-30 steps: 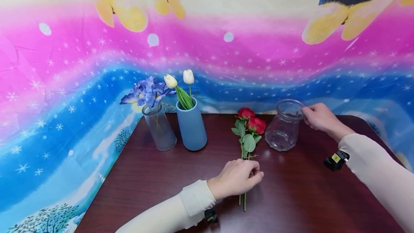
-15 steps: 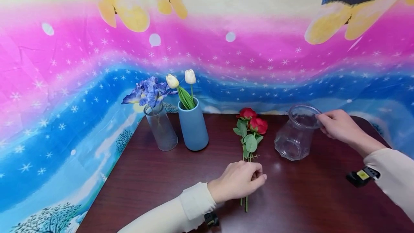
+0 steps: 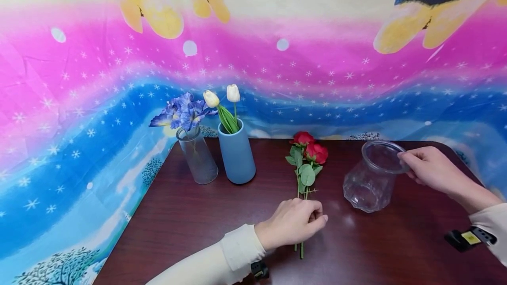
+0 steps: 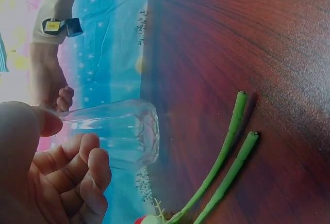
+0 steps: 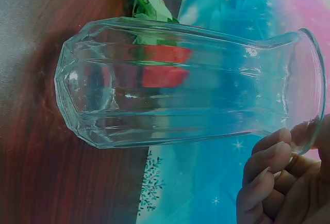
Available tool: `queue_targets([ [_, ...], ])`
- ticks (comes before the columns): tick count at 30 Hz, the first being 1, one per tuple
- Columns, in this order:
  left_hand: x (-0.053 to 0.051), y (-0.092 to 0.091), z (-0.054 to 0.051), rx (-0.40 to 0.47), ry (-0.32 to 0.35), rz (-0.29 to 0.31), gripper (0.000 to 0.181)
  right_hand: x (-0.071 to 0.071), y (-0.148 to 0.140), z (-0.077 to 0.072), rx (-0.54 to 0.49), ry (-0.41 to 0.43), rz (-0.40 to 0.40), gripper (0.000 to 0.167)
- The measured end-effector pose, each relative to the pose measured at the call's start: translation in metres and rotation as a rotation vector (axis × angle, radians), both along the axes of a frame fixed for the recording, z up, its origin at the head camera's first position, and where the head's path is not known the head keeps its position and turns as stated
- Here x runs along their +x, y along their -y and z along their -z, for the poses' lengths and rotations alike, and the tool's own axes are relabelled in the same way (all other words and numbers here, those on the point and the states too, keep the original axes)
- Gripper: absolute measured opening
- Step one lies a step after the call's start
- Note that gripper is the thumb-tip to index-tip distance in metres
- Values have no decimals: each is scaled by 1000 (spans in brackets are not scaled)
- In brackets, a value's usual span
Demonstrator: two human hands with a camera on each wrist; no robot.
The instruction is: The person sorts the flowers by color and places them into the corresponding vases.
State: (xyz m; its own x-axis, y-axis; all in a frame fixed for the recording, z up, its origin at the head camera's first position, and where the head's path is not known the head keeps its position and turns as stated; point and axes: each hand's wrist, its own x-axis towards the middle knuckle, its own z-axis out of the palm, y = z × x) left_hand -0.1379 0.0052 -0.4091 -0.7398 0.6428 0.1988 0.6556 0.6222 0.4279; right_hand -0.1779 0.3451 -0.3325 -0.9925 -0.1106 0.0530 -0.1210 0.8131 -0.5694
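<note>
A clear faceted glass vase is at the right of the head view. My right hand pinches its flared rim between thumb and fingers, also plain in the right wrist view, where the glass vase shows nothing inside. Whether its base touches the table I cannot tell. Two red roses lie on the table left of the vase, stems toward me. Over those stems hovers my left hand, its fingers loosely curled. In the left wrist view this hand holds nothing, and the green stems are apart from it.
A blue vase with white tulips stands at the back left. Beside it is a greyish glass vase with purple-blue flowers. A printed cloth hangs behind the dark wooden table.
My right hand has brought the glass vase to the right and closer to me, tilting it somewhat. The left hand has stayed nearly where it was above the rose stems.
</note>
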Motion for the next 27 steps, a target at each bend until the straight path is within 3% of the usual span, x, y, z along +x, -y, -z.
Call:
queue_targets([
  [14,-5,-1,7,16,60,-23,27,12,-2,10,-25,22,-22,47],
  [27,-25,7,11,64,107,-88,25,11,2,12,-36,26,-41,45],
])
